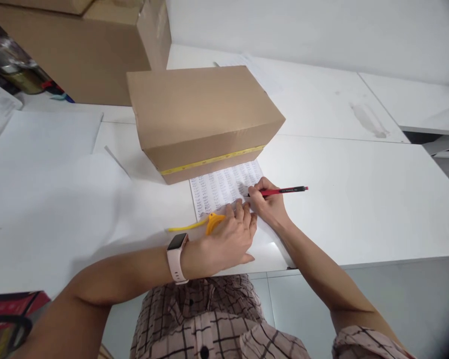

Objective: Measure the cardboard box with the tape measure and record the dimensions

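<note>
A red and black pen (284, 190) is pinched in my right hand (271, 204), its tip down on a sheet of paper (224, 187) covered with columns of handwriting. My left hand (228, 239) lies over the lower part of that sheet, fingers stretched out and palm down. Partly under it is a round yellow tape measure (214, 222) with a short strip of tape running out to the left. Just beyond the writing stands a closed cardboard box (205, 107) with a yellow band along its near side. The box hides the sheet's far edge.
A larger cardboard box (82, 55) is at the back left, beside a jar (24, 80) and small tools. White sheets (41, 149) cover the left of the white table (340, 199). A dark stain (370, 120) marks its far right. A red and black object (15, 311) is at lower left.
</note>
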`<action>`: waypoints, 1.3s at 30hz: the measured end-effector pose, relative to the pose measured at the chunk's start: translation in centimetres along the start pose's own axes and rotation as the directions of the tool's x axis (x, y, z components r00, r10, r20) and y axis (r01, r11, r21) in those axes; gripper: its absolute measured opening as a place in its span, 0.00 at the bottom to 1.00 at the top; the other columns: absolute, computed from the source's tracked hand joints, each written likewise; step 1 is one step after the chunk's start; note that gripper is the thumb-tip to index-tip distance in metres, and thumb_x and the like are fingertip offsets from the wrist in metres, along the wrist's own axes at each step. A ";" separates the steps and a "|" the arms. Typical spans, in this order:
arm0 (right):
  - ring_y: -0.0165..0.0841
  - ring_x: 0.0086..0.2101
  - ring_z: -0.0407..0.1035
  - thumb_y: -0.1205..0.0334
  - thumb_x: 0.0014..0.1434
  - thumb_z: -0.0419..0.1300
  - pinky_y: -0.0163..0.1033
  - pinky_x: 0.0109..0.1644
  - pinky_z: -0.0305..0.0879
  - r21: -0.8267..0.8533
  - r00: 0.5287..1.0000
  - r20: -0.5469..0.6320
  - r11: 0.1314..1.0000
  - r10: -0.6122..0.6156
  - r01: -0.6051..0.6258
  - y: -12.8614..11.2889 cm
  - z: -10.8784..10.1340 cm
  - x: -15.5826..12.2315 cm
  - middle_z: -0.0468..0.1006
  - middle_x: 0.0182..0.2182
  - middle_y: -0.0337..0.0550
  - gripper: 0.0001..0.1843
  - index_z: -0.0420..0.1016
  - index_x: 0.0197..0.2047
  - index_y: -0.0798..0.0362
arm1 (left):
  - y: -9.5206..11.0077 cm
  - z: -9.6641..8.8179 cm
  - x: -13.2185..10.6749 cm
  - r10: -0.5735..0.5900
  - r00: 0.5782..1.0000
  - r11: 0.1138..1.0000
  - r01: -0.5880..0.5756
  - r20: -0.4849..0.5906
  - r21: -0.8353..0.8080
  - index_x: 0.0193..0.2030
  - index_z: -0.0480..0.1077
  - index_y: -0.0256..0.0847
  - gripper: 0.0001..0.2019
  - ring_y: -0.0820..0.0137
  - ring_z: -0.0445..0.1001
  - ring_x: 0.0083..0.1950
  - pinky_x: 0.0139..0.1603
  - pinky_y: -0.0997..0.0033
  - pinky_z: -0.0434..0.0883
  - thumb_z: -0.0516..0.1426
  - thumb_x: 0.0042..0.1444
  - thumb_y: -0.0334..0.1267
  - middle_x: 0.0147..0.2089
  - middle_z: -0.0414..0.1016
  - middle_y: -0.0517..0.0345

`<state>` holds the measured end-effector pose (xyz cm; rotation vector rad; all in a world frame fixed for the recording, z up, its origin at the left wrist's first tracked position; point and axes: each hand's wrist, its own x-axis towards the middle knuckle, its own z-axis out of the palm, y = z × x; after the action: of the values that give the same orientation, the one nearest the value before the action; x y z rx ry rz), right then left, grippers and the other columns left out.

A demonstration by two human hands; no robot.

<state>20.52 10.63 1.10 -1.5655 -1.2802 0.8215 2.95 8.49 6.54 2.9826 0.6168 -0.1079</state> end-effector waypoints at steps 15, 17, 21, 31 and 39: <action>0.27 0.22 0.55 0.55 0.62 0.60 0.36 0.27 0.54 -0.057 0.999 0.039 0.998 -0.005 0.007 -0.1 0.2 0.0 0.62 0.20 0.31 0.17 0.59 0.25 0.48 | 0.3 4.3 0.7 -0.014 0.995 0.998 0.020 -0.099 0.052 0.68 0.63 0.23 0.48 0.31 0.58 0.70 0.63 0.38 0.61 0.59 0.56 0.67 0.67 0.66 0.24; 0.27 0.22 0.56 0.55 0.62 0.60 0.37 0.27 0.54 -0.059 0.999 0.052 0.998 -0.011 0.014 -0.1 0.2 -0.1 0.62 0.20 0.32 0.17 0.59 0.25 0.48 | 0.3 4.6 0.8 -0.008 0.993 0.998 0.015 -0.116 0.066 0.68 0.63 0.22 0.49 0.31 0.57 0.70 0.63 0.38 0.61 0.59 0.56 0.67 0.67 0.66 0.23; 0.27 0.22 0.56 0.55 0.62 0.60 0.36 0.27 0.54 -0.051 0.998 0.057 0.999 0.004 -0.001 0.0 0.2 -0.1 0.62 0.20 0.32 0.17 0.59 0.25 0.48 | 0.3 4.5 0.7 0.003 0.992 0.991 0.013 -0.128 0.129 0.68 0.63 0.22 0.49 0.31 0.58 0.70 0.62 0.39 0.61 0.57 0.56 0.69 0.66 0.67 0.22; 0.27 0.23 0.55 0.60 0.61 0.60 0.36 0.27 0.53 -0.030 0.998 0.037 0.999 -0.044 0.045 0.4 0.3 0.1 0.61 0.20 0.31 0.16 0.59 0.24 0.49 | 0.4 3.9 0.6 0.007 0.993 0.967 0.023 -0.116 0.255 0.68 0.64 0.24 0.49 0.35 0.63 0.67 0.60 0.44 0.64 0.53 0.58 0.71 0.66 0.68 0.25; 0.26 0.23 0.55 0.60 0.60 0.60 0.36 0.26 0.52 -0.017 0.999 0.020 0.999 -0.043 0.043 0.5 0.3 0.2 0.61 0.20 0.31 0.16 0.59 0.25 0.49 | 0.3 4.4 0.7 0.010 0.991 0.971 0.023 -0.135 0.236 0.68 0.64 0.22 0.49 0.34 0.61 0.69 0.61 0.43 0.63 0.54 0.58 0.70 0.67 0.67 0.23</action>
<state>20.49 10.84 0.57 -1.5416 -1.3335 0.8027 3.51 8.02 2.14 3.2409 0.6724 0.0233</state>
